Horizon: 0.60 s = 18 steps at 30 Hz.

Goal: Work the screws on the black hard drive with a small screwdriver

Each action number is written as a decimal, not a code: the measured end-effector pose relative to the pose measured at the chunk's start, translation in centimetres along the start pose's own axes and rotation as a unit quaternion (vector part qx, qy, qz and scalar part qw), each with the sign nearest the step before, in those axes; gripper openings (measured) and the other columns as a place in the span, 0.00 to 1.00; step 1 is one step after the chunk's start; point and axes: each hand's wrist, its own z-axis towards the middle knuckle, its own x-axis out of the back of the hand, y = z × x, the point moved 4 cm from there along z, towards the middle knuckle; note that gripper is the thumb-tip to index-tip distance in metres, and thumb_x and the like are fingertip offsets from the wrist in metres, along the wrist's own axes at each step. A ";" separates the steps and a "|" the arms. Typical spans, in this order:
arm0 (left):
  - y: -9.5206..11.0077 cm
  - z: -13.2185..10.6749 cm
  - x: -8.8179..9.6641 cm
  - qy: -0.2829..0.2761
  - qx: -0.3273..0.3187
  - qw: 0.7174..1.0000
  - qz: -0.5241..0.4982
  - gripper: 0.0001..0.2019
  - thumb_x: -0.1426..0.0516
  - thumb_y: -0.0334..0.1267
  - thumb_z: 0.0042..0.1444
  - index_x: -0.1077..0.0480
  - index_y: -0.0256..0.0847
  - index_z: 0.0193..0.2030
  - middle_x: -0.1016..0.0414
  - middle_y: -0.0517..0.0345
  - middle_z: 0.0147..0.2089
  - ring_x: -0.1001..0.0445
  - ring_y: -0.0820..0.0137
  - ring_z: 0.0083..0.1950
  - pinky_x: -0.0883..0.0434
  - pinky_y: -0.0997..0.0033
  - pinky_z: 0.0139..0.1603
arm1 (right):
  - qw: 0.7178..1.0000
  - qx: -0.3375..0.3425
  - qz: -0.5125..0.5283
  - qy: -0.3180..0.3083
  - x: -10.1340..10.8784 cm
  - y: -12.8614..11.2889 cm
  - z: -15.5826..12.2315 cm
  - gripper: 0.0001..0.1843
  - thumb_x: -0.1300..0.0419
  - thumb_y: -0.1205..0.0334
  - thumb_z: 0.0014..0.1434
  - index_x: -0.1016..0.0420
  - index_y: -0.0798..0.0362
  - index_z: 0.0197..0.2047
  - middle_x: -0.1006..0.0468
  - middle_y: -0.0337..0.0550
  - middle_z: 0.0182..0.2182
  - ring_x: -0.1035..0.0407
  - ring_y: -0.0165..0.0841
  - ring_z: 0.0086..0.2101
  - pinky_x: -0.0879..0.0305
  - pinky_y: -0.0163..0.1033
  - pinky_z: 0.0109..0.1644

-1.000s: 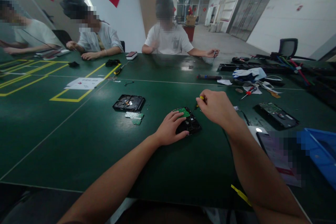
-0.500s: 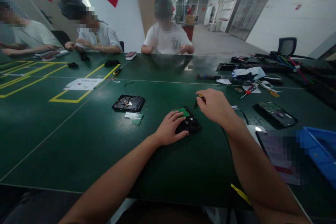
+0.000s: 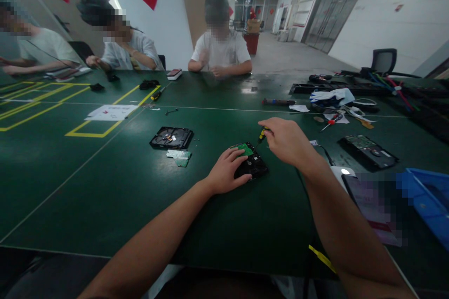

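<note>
A black hard drive [image 3: 255, 167] with a green circuit board [image 3: 247, 149] on top lies on the table before me. My left hand [image 3: 227, 170] holds it from the left, its fingers over the board and its thumb along the near side. In my right hand [image 3: 286, 140] is a small yellow-and-black screwdriver [image 3: 261, 136], gripped by the handle. The screwdriver stands tilted, its shaft reaching down to the drive near the board's right edge. Whether the tip sits in a screw is too small to tell.
Left of my hands are another hard drive [image 3: 171, 138], a loose circuit board [image 3: 179, 157] and tiny screws. To the right lie a third hard drive [image 3: 368, 152], a phone-like device [image 3: 368, 205] and a blue bin [image 3: 430, 205]. Several people sit across the green table [image 3: 105, 205].
My right hand has shifted slightly left and turned, so more of the screwdriver's yellow handle shows. My left hand and the hard drive have stayed in place.
</note>
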 end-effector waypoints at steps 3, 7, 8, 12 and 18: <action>0.1 0.0 0.1 0.000 0.002 1.000 0.000 0.34 0.40 0.60 0.66 0.34 0.43 0.72 0.35 0.44 0.74 0.42 0.47 0.78 0.44 0.39 0.79 | 1.000 -0.009 0.013 0.005 -0.1 -0.1 0.1 0.17 0.45 0.67 0.69 0.19 0.58 0.55 0.17 0.56 0.50 0.24 0.46 0.49 0.31 0.50 0.57; 0.0 0.0 0.0 0.001 0.002 1.000 -0.003 0.34 0.39 0.59 0.66 0.34 0.45 0.72 0.35 0.45 0.74 0.42 0.47 0.78 0.44 0.37 0.79 | 1.000 -0.018 0.003 -0.001 -0.1 -0.3 0.1 0.13 0.45 0.62 0.72 0.19 0.55 0.50 0.18 0.54 0.43 0.25 0.44 0.44 0.32 0.48 0.50; 0.0 0.0 -0.1 0.001 0.001 1.000 -0.005 0.34 0.39 0.59 0.66 0.34 0.45 0.72 0.35 0.45 0.74 0.42 0.47 0.78 0.44 0.37 0.79 | 1.000 -0.019 -0.002 -0.003 -0.1 -0.3 0.1 0.13 0.45 0.61 0.73 0.19 0.54 0.49 0.19 0.53 0.42 0.26 0.43 0.43 0.32 0.47 0.49; -0.1 0.0 -0.2 0.002 -0.001 1.000 -0.003 0.34 0.39 0.59 0.65 0.35 0.44 0.72 0.34 0.44 0.74 0.42 0.47 0.78 0.44 0.37 0.79 | 1.000 -0.016 -0.017 -0.004 -0.2 -0.3 0.1 0.11 0.45 0.64 0.72 0.20 0.52 0.47 0.19 0.50 0.42 0.26 0.41 0.40 0.35 0.45 0.47; 0.0 0.0 -0.1 0.001 0.000 1.000 -0.001 0.33 0.40 0.59 0.66 0.33 0.43 0.71 0.34 0.44 0.74 0.42 0.48 0.78 0.43 0.38 0.79 | 0.999 -0.024 -0.003 0.022 -0.5 -0.4 0.1 0.14 0.46 0.69 0.68 0.24 0.57 0.53 0.19 0.54 0.46 0.26 0.42 0.43 0.35 0.45 0.48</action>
